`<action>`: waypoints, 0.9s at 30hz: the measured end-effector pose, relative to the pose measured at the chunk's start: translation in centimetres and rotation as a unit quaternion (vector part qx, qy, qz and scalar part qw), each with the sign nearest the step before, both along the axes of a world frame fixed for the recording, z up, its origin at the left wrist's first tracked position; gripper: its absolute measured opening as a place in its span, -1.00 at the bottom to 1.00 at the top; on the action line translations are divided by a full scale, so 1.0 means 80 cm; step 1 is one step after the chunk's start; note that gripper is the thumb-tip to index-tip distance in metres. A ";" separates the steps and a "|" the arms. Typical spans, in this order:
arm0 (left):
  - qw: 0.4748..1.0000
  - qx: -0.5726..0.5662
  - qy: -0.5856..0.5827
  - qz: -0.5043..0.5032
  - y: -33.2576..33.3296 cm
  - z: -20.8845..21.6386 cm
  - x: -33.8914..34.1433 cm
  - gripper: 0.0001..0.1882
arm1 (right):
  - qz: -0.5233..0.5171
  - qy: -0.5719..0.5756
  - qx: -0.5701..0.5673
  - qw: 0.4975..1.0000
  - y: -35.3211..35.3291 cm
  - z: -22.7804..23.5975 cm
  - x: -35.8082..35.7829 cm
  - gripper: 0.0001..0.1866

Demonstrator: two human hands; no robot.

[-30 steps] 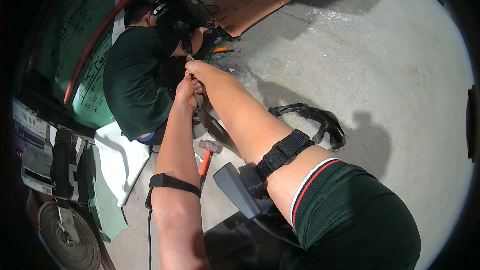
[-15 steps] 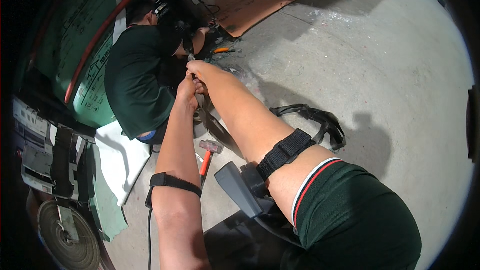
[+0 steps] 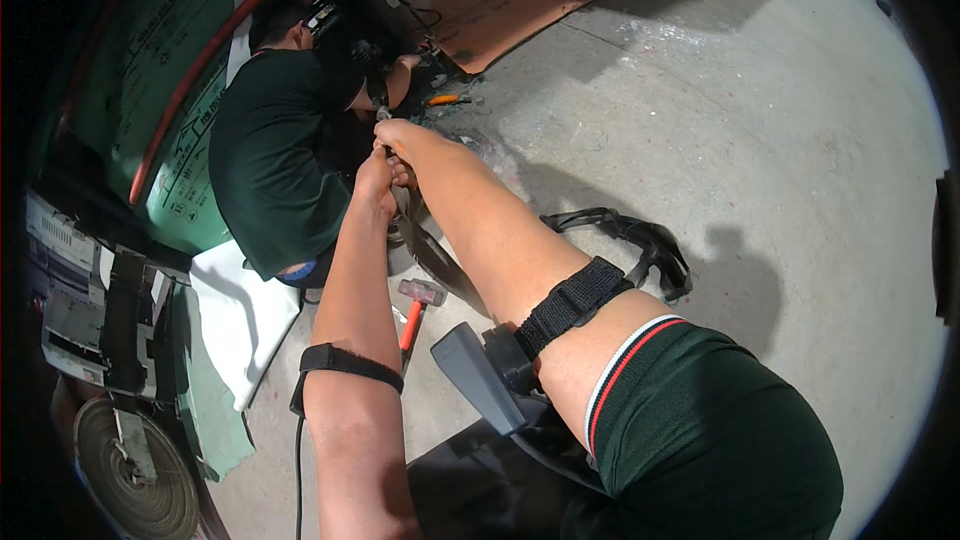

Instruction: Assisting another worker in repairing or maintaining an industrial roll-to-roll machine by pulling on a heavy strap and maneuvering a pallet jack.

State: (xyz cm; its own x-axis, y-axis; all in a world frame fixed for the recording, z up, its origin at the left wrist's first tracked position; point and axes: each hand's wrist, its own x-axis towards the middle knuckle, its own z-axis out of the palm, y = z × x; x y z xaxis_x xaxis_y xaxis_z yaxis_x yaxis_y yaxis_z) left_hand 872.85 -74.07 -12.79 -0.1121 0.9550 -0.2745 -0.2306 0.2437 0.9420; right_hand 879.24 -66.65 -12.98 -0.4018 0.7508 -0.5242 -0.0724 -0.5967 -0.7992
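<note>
Both my arms reach forward, with the hands close together at the upper middle. My left hand (image 3: 378, 180) is closed round a flat grey-brown strap (image 3: 432, 252). Just above it, my right hand (image 3: 393, 138) grips the same strap, fingers mostly turned out of sight. The strap's loose part hangs below my hands and runs down behind my right forearm. Past my hands it leads toward the dark area by a crouching co-worker (image 3: 275, 150) in a dark green shirt; where it ends there is hidden. A hammer (image 3: 420, 293) with a red handle lies on the floor below my hands.
An orange-handled tool (image 3: 444, 100) lies beyond my hands, near a sheet of cardboard (image 3: 500, 10). A black strap bundle (image 3: 640, 245) rests on the floor at right. A coiled belt roll (image 3: 140, 470), white sheet (image 3: 240, 320) and green panels (image 3: 190, 190) are at left.
</note>
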 end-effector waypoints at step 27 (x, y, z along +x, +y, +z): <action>1.000 0.008 0.003 0.000 -0.009 0.007 0.008 -0.75 | 0.032 -0.001 0.014 0.999 -0.019 0.012 0.013 -0.73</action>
State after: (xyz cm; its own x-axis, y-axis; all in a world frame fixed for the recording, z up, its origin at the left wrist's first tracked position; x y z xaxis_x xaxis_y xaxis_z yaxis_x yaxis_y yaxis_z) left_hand 873.46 -74.79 -12.24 -0.1144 0.9593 -0.2582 -0.2251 0.2281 0.9473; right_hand 880.31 -68.15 -11.99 -0.4483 0.7384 -0.5038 -0.0332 -0.5769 -0.8161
